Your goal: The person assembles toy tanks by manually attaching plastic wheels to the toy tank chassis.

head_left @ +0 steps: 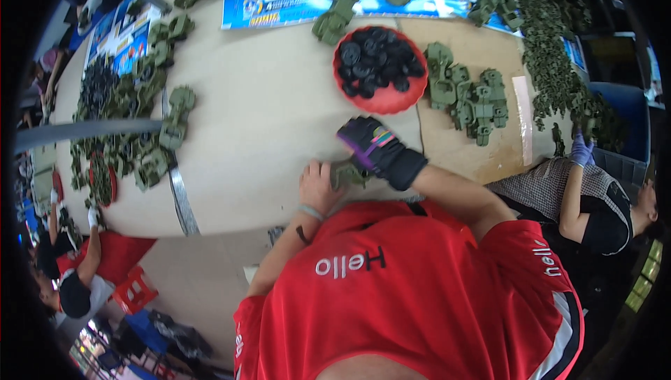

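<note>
A green plastic toy vehicle body (347, 174) is at the table's near edge, in front of my red shirt. My bare left hand (319, 188) is closed on its left end. My right hand (377, 151), in a black and purple glove, is closed over its right end. The glove hides its fingertips and anything in them. Just beyond my hands sits a red scalloped bowl (383, 105) of black toy wheels (377, 58). Several more green vehicle bodies (465, 93) stand in a cluster to the bowl's right.
Green vehicles and parts crowd the table's left side (133, 93). A heap of small green parts (552, 65) runs along the right, where a co-worker's purple-gloved hand (581, 151) reaches in. Printed blue sheets (293, 9) lie at the far side. A grey bar (91, 132) crosses at left.
</note>
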Demonstrator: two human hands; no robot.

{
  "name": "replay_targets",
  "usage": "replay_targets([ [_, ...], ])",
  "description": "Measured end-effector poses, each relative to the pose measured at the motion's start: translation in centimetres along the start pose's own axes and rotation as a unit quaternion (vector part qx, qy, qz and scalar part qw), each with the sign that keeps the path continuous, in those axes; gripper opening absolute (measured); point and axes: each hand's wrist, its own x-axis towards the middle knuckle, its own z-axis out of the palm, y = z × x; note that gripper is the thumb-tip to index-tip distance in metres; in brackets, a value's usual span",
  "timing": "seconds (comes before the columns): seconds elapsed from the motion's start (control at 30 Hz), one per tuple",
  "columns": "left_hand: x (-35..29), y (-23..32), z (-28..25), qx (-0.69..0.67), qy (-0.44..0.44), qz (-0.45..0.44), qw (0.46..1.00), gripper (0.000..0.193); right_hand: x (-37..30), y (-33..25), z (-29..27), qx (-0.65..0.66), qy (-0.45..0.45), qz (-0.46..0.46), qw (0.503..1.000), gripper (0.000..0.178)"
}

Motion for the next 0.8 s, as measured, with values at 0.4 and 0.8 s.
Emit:
replay_targets([
  [0.4, 0.0, -0.9, 1.0, 0.009, 0.035, 0.034, 0.999, 0.067, 1.3, 0.3, 2.6, -0.041, -0.055, 0.072, 0.995, 0.024],
  [0.8, 1.0, -1.0, -1.4, -0.073, -0.011, -0.040, 0.996, 0.059, 3.4, 0.9, 1.3, 0.047, -0.083, -0.023, 0.995, 0.023],
])
